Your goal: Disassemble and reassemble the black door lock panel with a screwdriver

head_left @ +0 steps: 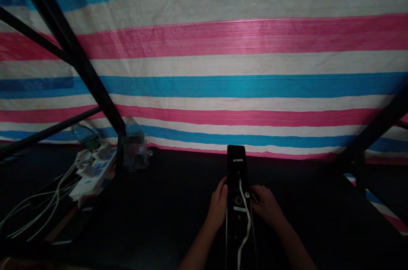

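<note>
A long black device [236, 163] with a white cable [245, 214] running down its face lies on the dark table, pointing away from me. My left hand [218, 204] grips its left edge with curled fingers. My right hand [266, 206] rests against its right edge, fingers closed around a small dark part [254, 197] I cannot make out.
A white power strip with plugs [94, 170] and several white cables [38, 208] sit at the left. A clear bottle [85, 136] and a second bottle [134, 127] stand behind it. Black frame bars [73, 55] cross at the left and right. A striped tarp [242, 70] hangs behind.
</note>
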`<action>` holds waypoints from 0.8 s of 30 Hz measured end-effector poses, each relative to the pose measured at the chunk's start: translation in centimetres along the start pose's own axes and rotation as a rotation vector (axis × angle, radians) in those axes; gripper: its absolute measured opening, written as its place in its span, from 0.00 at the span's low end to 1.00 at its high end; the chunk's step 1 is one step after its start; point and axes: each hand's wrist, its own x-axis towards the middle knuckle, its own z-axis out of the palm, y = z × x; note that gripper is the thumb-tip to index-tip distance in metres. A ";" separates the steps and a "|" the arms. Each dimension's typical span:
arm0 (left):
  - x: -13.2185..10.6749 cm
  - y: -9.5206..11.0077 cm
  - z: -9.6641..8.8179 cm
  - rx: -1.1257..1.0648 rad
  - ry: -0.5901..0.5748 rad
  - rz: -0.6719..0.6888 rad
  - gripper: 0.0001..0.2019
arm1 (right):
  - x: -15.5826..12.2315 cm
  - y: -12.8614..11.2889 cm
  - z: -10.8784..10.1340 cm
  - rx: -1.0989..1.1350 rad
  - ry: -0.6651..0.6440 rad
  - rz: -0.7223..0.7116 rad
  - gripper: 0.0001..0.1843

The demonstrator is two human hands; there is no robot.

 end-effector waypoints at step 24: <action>0.1 1.0 0.9 -0.043 0.038 -0.016 0.28 | -0.1 -0.4 -0.1 -0.018 0.057 0.003 0.09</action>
